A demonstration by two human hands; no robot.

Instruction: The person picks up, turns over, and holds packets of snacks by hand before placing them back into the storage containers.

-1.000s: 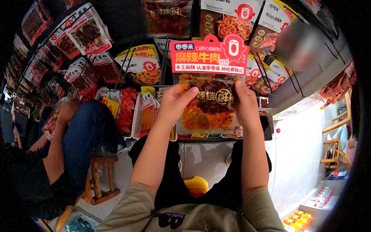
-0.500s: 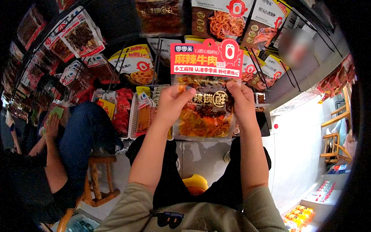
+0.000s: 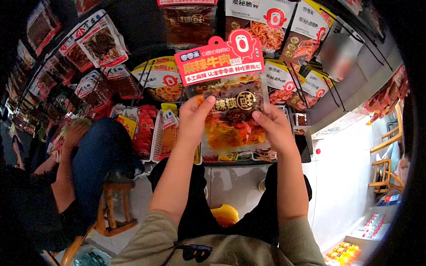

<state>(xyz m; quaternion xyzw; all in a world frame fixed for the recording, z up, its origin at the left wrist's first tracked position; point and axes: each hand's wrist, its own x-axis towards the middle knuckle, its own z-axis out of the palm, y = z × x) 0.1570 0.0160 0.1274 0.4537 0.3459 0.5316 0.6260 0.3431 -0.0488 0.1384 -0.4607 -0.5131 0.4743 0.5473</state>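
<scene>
A clear food packet with a red header card is held up in front of me, tilted with its top leaning left. My left hand pinches its left edge, thumb on the front below the card. Lower on the right edge, my right hand grips it, thumb also on the front. Reddish-brown food shows through the plastic. Behind it, packets with white and yellow labels hang on the rack.
White baskets of small packs stand below the rack. At the left a co-worker sits near a wooden stool, hands on another packet. A yellow stool is between my legs; wooden chairs stand right.
The packet has tilted, its header card moving left and up. My right hand has slid lower along its edge. The co-worker's hand at the left has shifted upward.
</scene>
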